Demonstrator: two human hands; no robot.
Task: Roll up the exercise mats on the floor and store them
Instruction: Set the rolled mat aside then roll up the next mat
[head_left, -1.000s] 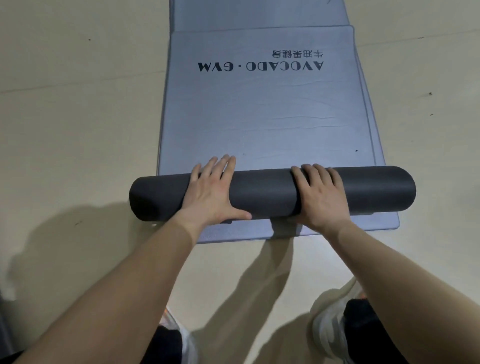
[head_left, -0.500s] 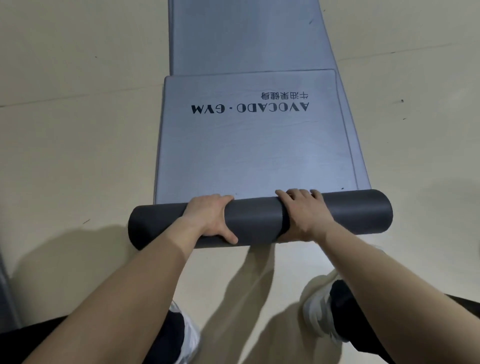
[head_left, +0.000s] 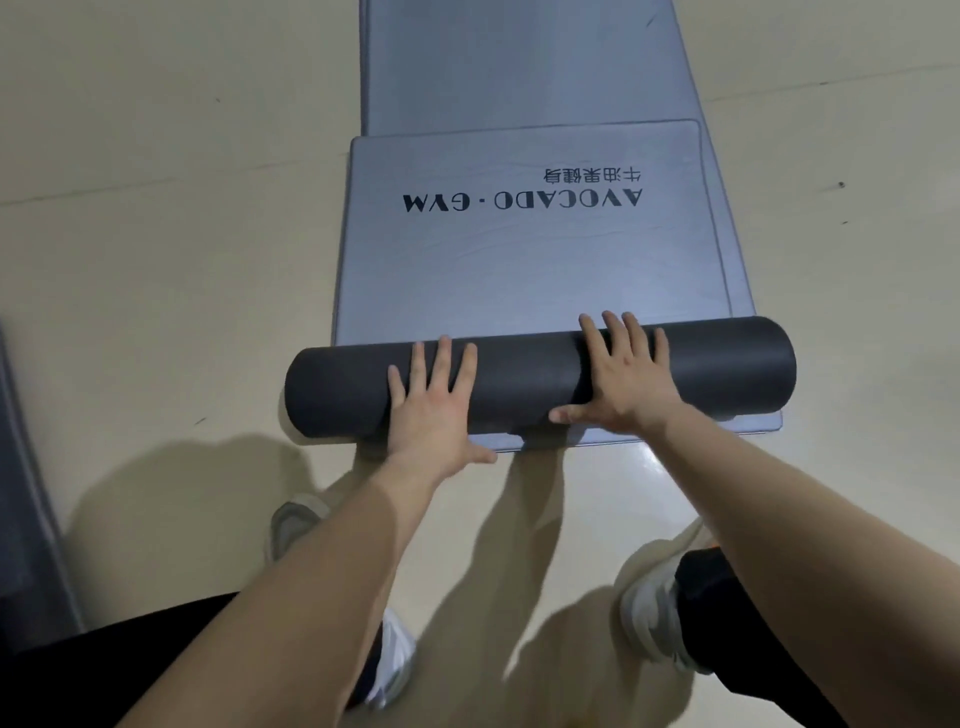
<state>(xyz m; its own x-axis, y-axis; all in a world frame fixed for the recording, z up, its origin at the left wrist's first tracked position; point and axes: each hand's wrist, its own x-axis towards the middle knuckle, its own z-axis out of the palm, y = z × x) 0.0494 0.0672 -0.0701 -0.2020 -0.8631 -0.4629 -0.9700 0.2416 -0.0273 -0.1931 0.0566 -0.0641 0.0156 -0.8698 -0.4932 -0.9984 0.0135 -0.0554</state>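
Both your hands are laid flat on the roll (head_left: 519, 382) — nothing clenched, nothing gripped. Left hand (head_left: 434, 415): fingers straight and spread over the top, thumb out on the near side. Right hand (head_left: 621, 379): same, fingertips at the roll's far edge, thumb pointing left. The roll is dark, lies crosswise at the near end of the grey mat (head_left: 519, 270) and sticks out past its left edge. The unrolled part runs flat away from you, "AVOCADO · GYM" print upside down. It sits on a second grey mat (head_left: 519, 62) — both on the beige floor (head_left: 156, 208).
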